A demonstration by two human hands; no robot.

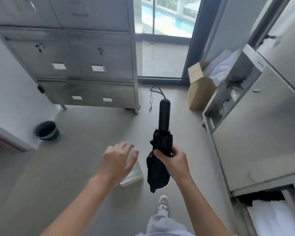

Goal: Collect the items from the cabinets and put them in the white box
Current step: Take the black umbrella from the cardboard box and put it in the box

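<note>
Two hands: right hand (173, 161) grips a folded black umbrella (160, 150); left hand (117, 161) spread, empty.

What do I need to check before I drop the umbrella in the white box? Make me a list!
1. Grip on the folded black umbrella: ok, the right hand has its fingers curled round the middle.
2. Left hand free to help: ok, it is open and holds nothing.
3. White box close by: ok, it sits on the floor under the left hand.
4. Room inside the box: cannot tell, the hand hides most of it.
5. Umbrella strapped shut: cannot tell.
6. Open grey metal cabinet drawer emptied: not ok, white things show inside.
</note>
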